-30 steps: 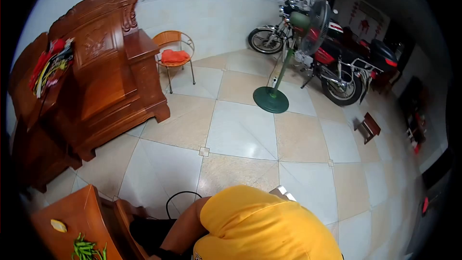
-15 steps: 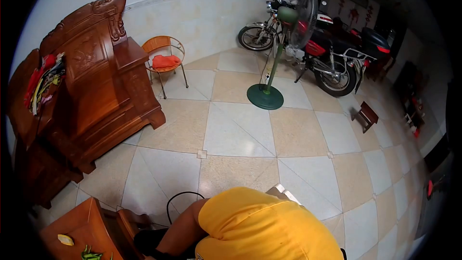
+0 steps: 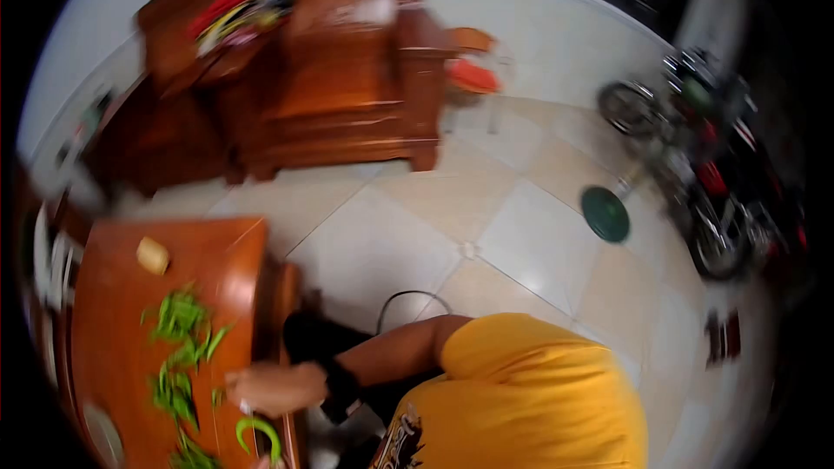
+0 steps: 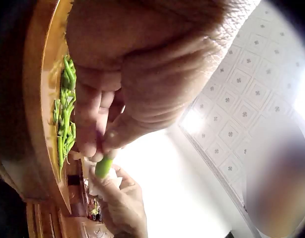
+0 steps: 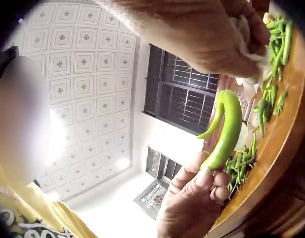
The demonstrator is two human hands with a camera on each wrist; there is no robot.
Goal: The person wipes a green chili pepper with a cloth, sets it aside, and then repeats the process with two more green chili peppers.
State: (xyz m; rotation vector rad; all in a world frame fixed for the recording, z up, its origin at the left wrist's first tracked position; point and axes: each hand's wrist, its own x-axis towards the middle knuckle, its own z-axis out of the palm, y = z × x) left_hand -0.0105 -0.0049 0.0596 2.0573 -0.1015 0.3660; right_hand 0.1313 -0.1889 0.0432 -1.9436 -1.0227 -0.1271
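A curved green chili pepper (image 5: 226, 130) hangs in the air between both hands at the edge of a wooden table (image 3: 113, 295). My left hand (image 4: 100, 151) pinches one end of it between thumb and fingertips. My right hand (image 5: 246, 44) grips a white wad of paper or cloth (image 5: 251, 62) at the pepper's other end. The head view is blurred. It shows the pepper (image 3: 258, 432) just below a hand with a black wrist strap (image 3: 269, 386); I cannot tell which hand it is. A pile of green peppers (image 3: 178, 356) lies on the table.
A small yellowish lump (image 3: 153, 254) lies on the table's far part. Carved wooden furniture (image 3: 339, 69) stands across the tiled floor (image 3: 434, 208). A standing fan's green base (image 3: 605, 214) and a motorbike (image 3: 721, 208) are at the right. A black cable (image 3: 408, 297) loops by my arm.
The head view has swung left and down and is now blurred. The table, the pepper pile, a hand and the held pepper have come into sight.
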